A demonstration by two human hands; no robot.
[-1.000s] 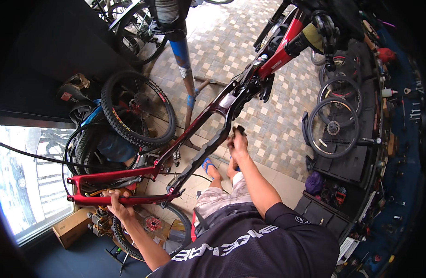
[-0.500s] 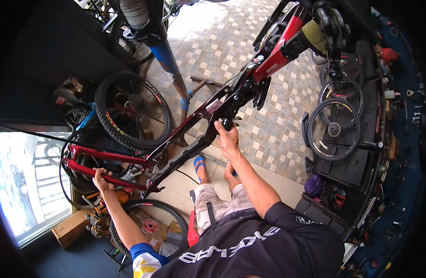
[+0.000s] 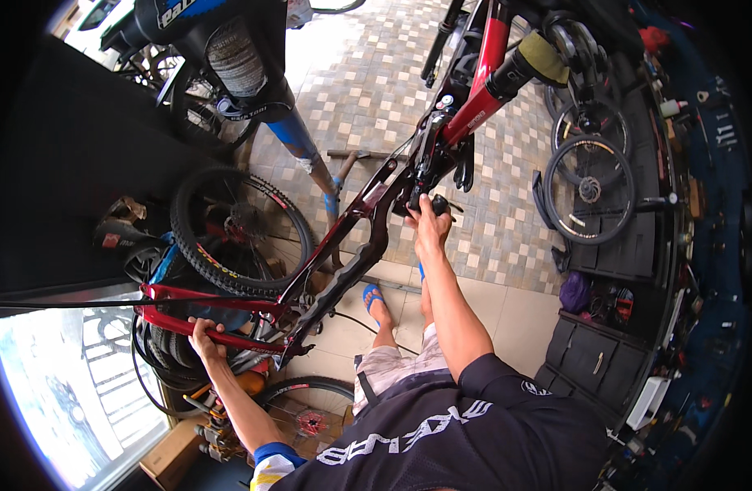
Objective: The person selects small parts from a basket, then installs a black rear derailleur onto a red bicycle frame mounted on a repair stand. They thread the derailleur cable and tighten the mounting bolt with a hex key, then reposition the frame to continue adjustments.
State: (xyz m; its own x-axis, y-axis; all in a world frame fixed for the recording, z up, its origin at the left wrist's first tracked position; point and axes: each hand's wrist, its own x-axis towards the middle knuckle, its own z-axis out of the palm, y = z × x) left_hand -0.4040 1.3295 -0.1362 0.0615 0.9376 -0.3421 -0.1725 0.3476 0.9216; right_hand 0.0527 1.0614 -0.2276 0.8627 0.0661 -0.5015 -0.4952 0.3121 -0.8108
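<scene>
A red and black bicycle frame [image 3: 374, 195] runs slantwise across the head view, from lower left to upper right. My left hand [image 3: 208, 337] is closed round a red tube of its rear end, at lower left. My right hand [image 3: 429, 227] is closed at the middle of the frame, on a black part [image 3: 441, 204] beside it; the fingers partly hide what this part is. A long ribbed black guard [image 3: 343, 278] lies along the frame between my hands. No wheel shows in the frame's rear end.
A repair stand [image 3: 290, 135] with a blue post and black head rises at upper left. A knobby-tyred wheel [image 3: 241, 229] leans left of the frame; another wheel [image 3: 310, 413] lies below. Several wheels [image 3: 588, 190] and black cases [image 3: 584, 360] line the right side, beside a tool wall [image 3: 719, 164].
The view has shifted, bringing more of the stand's head into sight. The frame's rear end appears farther right and slightly lower. Both hands remain closed at the bicycle frame.
</scene>
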